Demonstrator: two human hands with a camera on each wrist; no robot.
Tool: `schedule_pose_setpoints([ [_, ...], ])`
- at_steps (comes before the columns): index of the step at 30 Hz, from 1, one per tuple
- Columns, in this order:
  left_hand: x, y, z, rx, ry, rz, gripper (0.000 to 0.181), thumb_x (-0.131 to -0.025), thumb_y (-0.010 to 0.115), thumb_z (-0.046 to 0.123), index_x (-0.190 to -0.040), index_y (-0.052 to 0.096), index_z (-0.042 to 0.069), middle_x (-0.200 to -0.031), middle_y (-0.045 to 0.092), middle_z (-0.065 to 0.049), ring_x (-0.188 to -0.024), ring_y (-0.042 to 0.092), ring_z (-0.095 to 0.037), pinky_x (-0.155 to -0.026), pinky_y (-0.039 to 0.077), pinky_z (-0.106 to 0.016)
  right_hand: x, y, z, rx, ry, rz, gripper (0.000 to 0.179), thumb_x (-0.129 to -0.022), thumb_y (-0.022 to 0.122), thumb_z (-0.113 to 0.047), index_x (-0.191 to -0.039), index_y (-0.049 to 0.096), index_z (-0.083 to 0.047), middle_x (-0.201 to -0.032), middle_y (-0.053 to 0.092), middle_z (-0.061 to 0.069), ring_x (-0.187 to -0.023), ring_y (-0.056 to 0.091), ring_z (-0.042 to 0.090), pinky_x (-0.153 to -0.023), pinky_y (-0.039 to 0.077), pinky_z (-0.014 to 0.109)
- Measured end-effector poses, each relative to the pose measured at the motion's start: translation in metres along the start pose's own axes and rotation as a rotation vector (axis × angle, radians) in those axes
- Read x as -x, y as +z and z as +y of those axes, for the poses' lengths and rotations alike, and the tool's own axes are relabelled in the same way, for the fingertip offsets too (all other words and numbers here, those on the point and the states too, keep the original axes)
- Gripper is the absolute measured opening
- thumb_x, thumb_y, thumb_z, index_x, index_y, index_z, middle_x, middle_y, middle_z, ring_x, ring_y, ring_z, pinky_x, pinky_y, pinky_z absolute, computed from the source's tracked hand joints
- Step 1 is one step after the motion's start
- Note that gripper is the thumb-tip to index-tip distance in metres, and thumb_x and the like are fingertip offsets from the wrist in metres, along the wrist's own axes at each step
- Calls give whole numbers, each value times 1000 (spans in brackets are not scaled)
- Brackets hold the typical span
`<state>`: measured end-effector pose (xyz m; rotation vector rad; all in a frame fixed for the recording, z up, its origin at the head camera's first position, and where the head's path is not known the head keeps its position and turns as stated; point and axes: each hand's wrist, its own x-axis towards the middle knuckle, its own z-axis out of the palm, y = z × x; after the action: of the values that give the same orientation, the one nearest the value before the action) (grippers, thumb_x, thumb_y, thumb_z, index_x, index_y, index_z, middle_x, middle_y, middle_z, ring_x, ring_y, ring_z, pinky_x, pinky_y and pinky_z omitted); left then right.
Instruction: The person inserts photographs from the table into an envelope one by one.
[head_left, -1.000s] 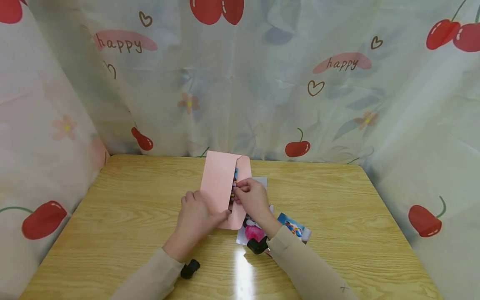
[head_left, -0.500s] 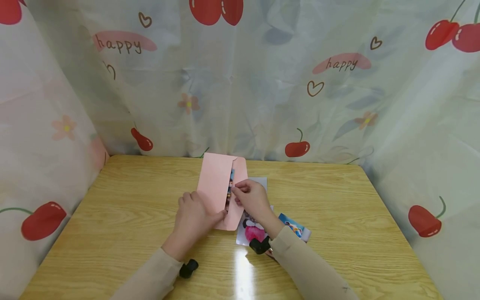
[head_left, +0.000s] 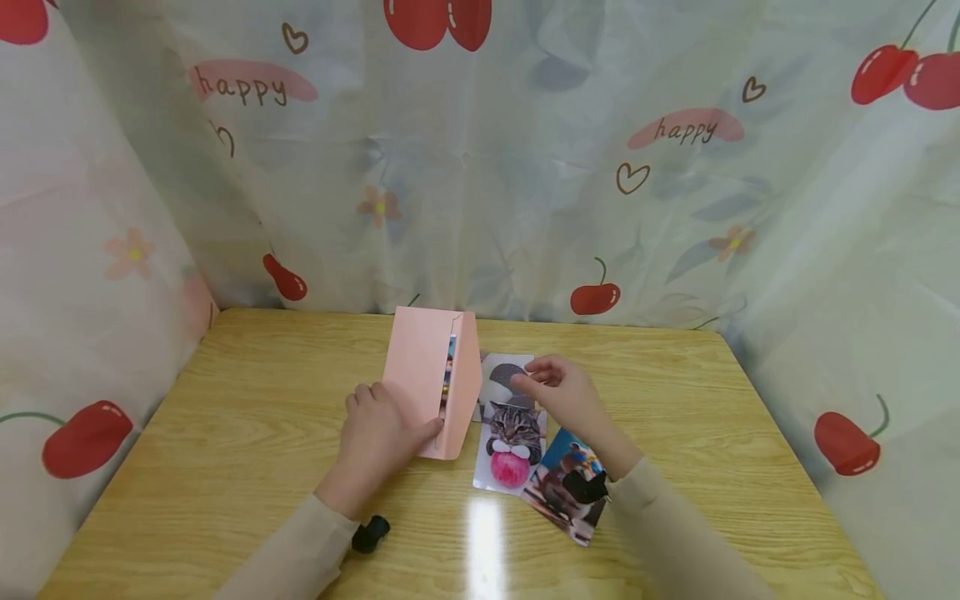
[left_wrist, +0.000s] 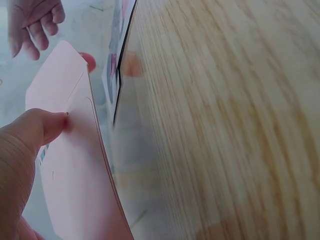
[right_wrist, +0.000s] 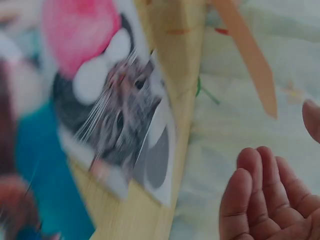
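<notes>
My left hand [head_left: 377,440] grips the pink envelope [head_left: 418,367] by its lower part, with the thumb [left_wrist: 50,125] on the face near the slit. A narrow strip of a colourful photo [head_left: 447,371] shows in the opening; the rest of it is hidden inside. The flap [head_left: 467,375] stands raised along the right side. My right hand [head_left: 568,398] holds nothing, its fingers apart from the envelope and loosely bent above the photos. Under and beside it lie a cat photo with a pink ball [head_left: 512,446], a grey-and-white one [head_left: 501,375] and a blue-and-brown one [head_left: 558,492].
The wooden table [head_left: 262,417] bears everything here. A printed curtain [head_left: 465,208] closes off the back and both sides. Small black wrist devices [head_left: 371,533] sit by both sleeves. The photos overlap one another right of the envelope.
My right hand has left the strip at the envelope's opening and moved right, over the loose photos. The envelope has shifted left in my left hand, and its flap now stands up more.
</notes>
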<state>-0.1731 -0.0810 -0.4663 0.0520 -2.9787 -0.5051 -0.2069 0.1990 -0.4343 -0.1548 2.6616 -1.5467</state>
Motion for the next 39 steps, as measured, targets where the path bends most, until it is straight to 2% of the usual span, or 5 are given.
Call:
schedule_pose_setpoints([
  [5,2,-1,0,0,26,23,103,-66,67,76,-109,47,-16,-96,47,-26,-88,45,-36,-67,44,-44,9,-23,25,140,47,-53,65,-75,74,-59,-118,61,-12,-100,65,0,-90,62,17,-77,52,37],
  [12,2,-1,1,1,34,14,103,-66,67,76,-109,47,-15,-96,48,-25,-88,45,-36,-70,43,-44,30,-45,50,205,71,-133,65,-78,76,-50,-123,58,-7,-103,61,3,-92,60,18,-80,51,38],
  [20,2,-1,2,2,28,-7,103,-66,68,76,-110,46,-15,-97,48,-25,-89,44,-36,-72,42,-44,48,-60,71,288,133,-122,70,-73,80,-51,-121,58,-5,-108,60,7,-94,58,18,-83,49,38],
  [32,3,-3,3,29,21,-12,105,-66,68,75,-112,45,-16,-99,47,-27,-90,44,-36,-71,43,-44,61,-63,86,370,154,-131,69,-68,86,-45,-116,57,-5,-106,57,6,-91,53,20,-80,46,39],
  [39,3,-3,1,21,26,-2,103,-66,68,74,-110,46,-16,-98,47,-26,-89,44,-36,-72,42,-44,59,-58,87,416,187,-136,65,-65,88,-41,-109,56,-5,-94,53,6,-82,49,20,-72,42,35],
])
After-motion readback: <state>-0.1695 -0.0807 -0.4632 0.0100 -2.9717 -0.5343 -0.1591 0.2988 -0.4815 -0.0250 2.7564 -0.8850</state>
